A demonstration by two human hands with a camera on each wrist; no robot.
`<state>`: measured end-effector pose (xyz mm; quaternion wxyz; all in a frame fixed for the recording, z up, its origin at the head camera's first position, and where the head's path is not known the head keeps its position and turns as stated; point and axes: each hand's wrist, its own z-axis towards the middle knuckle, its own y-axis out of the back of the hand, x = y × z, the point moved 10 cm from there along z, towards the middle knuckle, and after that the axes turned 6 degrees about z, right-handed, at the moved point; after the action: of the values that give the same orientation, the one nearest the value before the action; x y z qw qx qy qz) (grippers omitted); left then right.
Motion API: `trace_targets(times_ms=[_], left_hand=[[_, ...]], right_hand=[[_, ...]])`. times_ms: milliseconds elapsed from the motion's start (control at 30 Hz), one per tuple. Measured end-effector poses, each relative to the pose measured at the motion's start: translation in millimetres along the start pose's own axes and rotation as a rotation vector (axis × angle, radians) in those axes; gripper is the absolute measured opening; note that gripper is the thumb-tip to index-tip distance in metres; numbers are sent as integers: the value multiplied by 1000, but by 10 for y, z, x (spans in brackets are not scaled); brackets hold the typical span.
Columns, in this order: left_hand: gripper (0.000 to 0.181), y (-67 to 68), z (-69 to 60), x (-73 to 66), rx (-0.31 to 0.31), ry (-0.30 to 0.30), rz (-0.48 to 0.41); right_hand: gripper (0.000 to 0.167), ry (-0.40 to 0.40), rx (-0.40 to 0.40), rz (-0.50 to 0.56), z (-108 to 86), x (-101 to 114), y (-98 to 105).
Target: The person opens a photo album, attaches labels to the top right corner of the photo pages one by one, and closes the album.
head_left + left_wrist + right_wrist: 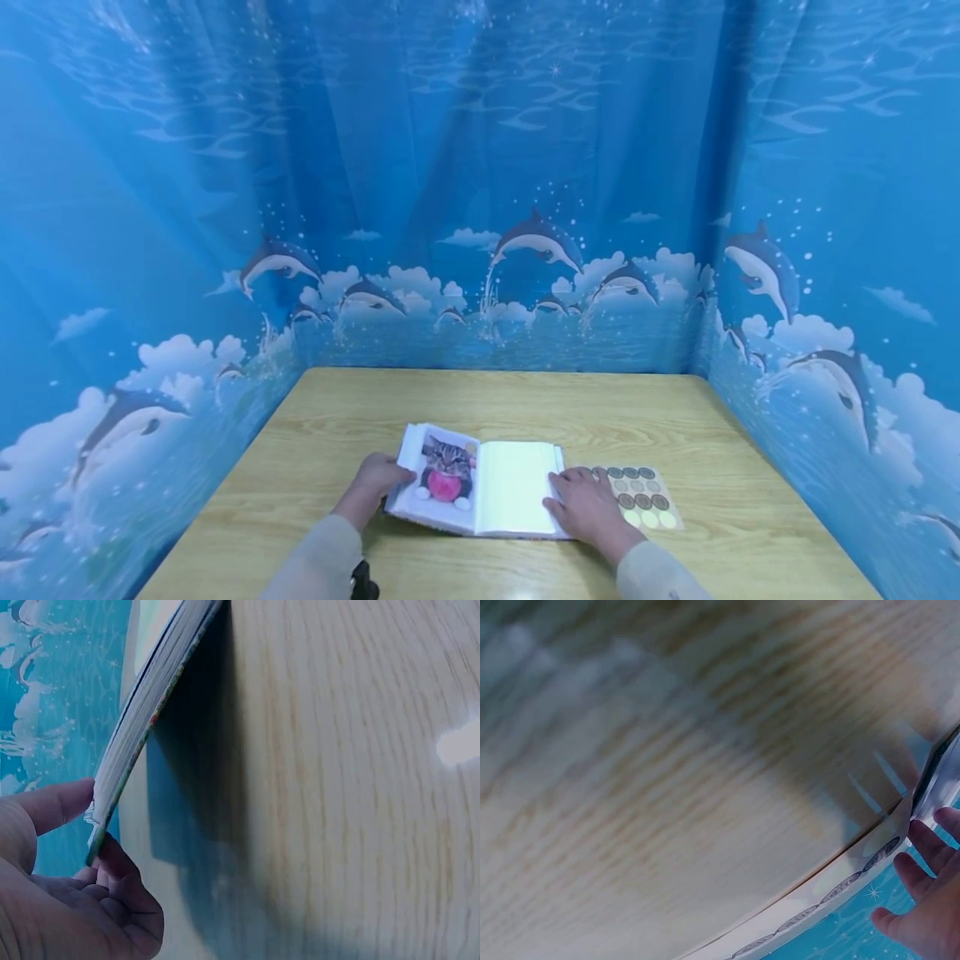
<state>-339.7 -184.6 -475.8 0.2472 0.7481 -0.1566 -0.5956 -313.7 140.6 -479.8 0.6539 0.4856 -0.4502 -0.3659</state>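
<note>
An open photo album lies on the table, with a blank pale page on its right side. On its left page is a picture of a kitten with a pink heart. My left hand pinches the album's left edge. In the left wrist view the thumb is on the page side and curled fingers are under the cover, which is tilted up off the table. My right hand rests on the right edge of the album with its fingers extended. Part of a sticker sheet lies hidden behind that hand.
The sticker sheet carries rows of round brown and cream stickers and lies right of the album. A wood-grain table spreads beneath everything. Blue curtains with dolphins enclose the table at the back and both sides.
</note>
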Motion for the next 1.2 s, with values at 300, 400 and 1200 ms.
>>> trace_targets(times_ms=[300,400,1200], left_hand=[[45,32,-55,-206,-31,-51,-19],[45,38,-80,-278,-40,-20,15],[41,-399,-352,-1105,-43,-199,69]], right_hand=[[49,5,-39,30,-4,14,19],[50,-2,-38,31,7,13,9],[52,-28,5,42,27,7,-24]])
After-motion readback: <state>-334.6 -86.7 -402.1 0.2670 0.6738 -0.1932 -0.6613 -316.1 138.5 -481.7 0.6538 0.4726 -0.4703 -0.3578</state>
